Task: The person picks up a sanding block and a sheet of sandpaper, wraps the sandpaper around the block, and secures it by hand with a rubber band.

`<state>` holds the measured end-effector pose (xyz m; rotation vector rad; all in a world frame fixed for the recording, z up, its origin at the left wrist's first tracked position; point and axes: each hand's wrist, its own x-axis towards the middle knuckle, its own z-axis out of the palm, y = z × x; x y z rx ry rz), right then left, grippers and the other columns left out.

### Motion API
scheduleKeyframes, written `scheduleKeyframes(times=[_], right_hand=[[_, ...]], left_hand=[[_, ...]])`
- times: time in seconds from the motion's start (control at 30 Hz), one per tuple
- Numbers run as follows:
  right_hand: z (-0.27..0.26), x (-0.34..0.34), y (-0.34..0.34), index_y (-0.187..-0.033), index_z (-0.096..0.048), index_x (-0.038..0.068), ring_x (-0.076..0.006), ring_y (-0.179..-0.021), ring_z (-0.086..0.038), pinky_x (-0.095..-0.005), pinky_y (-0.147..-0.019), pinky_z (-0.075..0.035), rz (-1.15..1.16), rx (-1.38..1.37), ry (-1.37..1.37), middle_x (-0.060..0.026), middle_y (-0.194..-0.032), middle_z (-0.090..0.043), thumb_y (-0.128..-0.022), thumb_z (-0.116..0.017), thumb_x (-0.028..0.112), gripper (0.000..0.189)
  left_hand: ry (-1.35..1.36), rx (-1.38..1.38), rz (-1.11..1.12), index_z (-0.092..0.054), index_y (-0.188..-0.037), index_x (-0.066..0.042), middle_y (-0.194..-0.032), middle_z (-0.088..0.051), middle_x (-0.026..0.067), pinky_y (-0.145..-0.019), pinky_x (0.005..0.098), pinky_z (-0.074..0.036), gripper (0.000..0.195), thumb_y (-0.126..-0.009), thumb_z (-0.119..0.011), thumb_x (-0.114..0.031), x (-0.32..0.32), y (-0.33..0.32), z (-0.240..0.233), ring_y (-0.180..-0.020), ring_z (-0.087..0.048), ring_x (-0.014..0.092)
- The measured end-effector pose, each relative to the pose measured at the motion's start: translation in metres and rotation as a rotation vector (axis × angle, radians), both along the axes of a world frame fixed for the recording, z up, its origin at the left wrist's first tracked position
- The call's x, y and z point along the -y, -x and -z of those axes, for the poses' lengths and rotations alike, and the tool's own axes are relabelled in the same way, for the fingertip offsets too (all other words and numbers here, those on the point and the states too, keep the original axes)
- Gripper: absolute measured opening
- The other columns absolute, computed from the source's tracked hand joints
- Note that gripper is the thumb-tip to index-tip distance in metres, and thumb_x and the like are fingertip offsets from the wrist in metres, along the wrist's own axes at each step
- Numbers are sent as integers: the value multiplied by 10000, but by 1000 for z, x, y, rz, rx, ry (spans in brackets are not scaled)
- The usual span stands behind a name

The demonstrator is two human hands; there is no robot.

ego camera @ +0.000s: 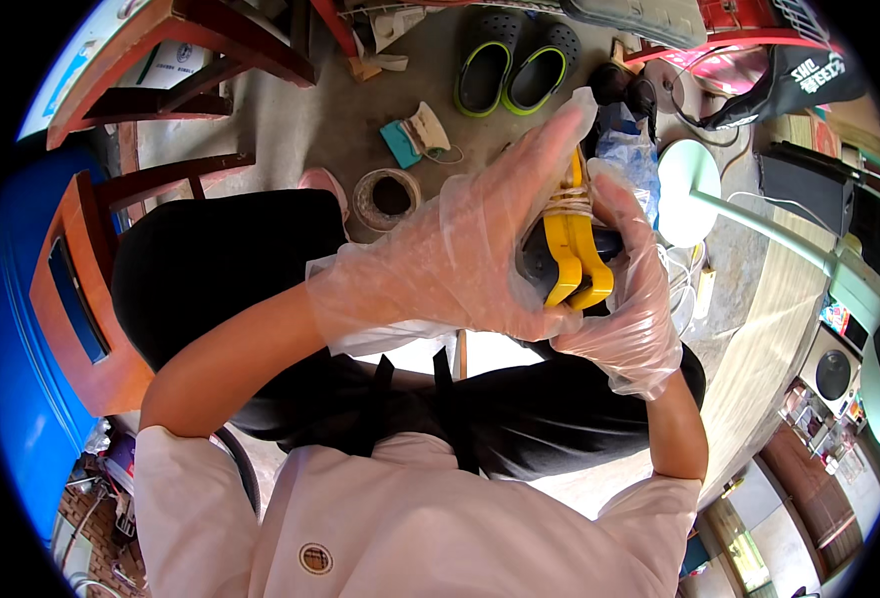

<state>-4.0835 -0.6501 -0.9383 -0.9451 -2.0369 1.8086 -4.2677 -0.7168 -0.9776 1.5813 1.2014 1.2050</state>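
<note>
Both my hands wear clear, crinkled disposable plastic gloves. Between them is a yellow plastic clamp-like tool (571, 250) with two curved arms; its exact kind is unclear. Pale cord or rubber band (568, 202) is wrapped several times around its upper part. A dark, smooth object (536, 258) lies against the tool, largely covered by my fingers. My left hand (477, 247) grips from the left, thumb and fingers wide around the dark object. My right hand (630, 299) closes on the right side. The hands nearly meet below the yellow ends, above my lap.
Dark clogs with lime rims (511, 71), a teal-and-cream brush-like item (416, 136) and a round container (386, 199) lie on the floor ahead. A pale green lamp (761, 224) stands at right. A wooden chair (89, 299) is at left, a red-brown wooden frame (186, 45) beyond it.
</note>
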Motion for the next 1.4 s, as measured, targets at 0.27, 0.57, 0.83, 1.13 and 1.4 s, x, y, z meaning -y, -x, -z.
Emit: scheduleKeyframes(times=[0.27,0.57,0.83,1.13,1.4], right_hand=[[2,2,-8,-1381,-334,46,-221,-1207,-464,-348,-1059,-333,23,14,-1,-113,-1279,-469,-460,-861,8,1063],[4,5,-4,-1371,-313,1,-211,-1195,-469,-333,-1044,-339,59,-25,-7,-127,-1276,-472,-538,-817,21,974],[9,-2,7,-1405,-282,35,-233,-1220,-470,-337,-1041,-381,170,-9,213,-130,-1308,-447,-573,-736,-26,950],[7,-26,-10,-1243,-466,34,-275,-1066,-606,-372,-837,-561,210,-312,695,-139,-1193,-564,-883,-577,254,436],[39,-45,-16,-1281,-460,73,-263,-912,-665,-305,-706,-599,270,-315,890,-140,-1223,-557,-944,-381,506,555]], left_hand=[[-67,-17,10,-109,-1475,-32,-1511,-211,200,-1109,383,-269,1146,-595,-805,-268,-4,0,-2,-1374,-299,342],[-43,19,0,-110,-1480,-42,-1495,-250,193,-1100,387,-284,1149,-587,-799,-260,-4,-1,0,-1361,-316,350],[456,22,-37,-67,-1486,-25,-1266,-502,229,-990,364,-408,1180,-637,-815,-356,-4,-2,-9,-1144,-547,331],[202,-339,4,-390,-1379,-166,-1086,-593,172,-737,365,-484,466,-947,-390,-341,-5,18,-5,-801,-614,270],[389,-415,112,-379,-1416,-169,-775,-628,190,-677,385,-495,538,-909,-520,-283,-6,4,-17,-681,-608,332]])
